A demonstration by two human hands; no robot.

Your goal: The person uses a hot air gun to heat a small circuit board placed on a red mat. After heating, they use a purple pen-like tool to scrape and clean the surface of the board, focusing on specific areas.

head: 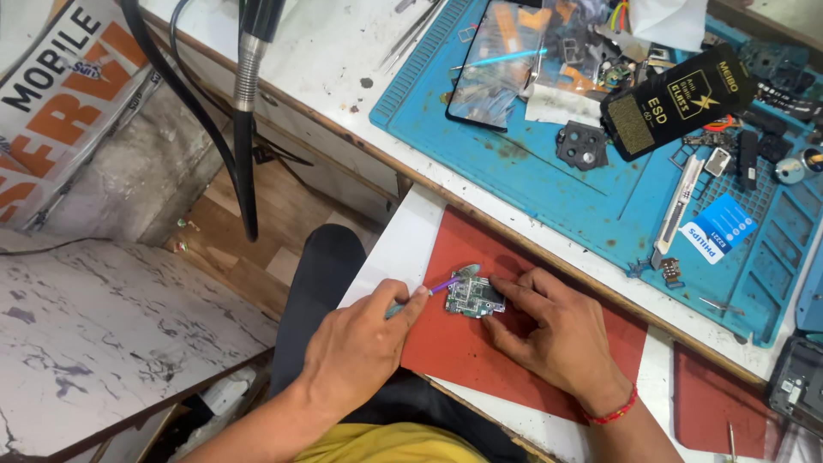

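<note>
Circuit board (474,297) pinned under right hand (557,330) fingers (507,287).

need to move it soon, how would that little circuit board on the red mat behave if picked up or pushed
The circuit board looks thin and small, so probably stiff and light. Its exposed components suggest it is fragile. Lying flat on the red mat, it would likely slide, not roll.

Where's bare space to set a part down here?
Free: the red pad below the circuit board, between left hand and right hand; the blue mat middle, below the phone. Crowded: the mat's top-right, around the black brush.
</note>
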